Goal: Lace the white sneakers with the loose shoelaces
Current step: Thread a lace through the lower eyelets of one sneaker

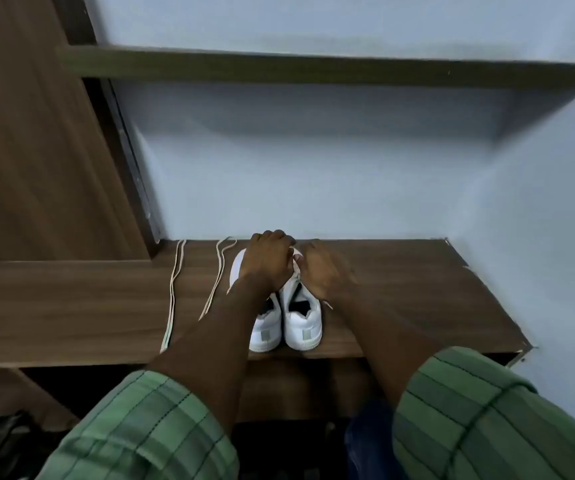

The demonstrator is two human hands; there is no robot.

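No text, label, brand, number or sign can be read anywhere in the view. Pale grey-green heel patches are seen on the pair of white low-top sneakers [284, 323], but no lettering can be made out on them. Nothing is printed on the brown wood-grain worktop [400, 289] or on the cream flat shoelaces [175, 289].

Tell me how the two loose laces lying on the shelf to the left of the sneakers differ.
The far-left lace lies apart from the shoes, while the nearer lace runs close beside the left sneaker. The far-left lace reaches the front edge of the wooden shelf; the nearer lace stops short of it. Both are pale, doubled over and untouched.
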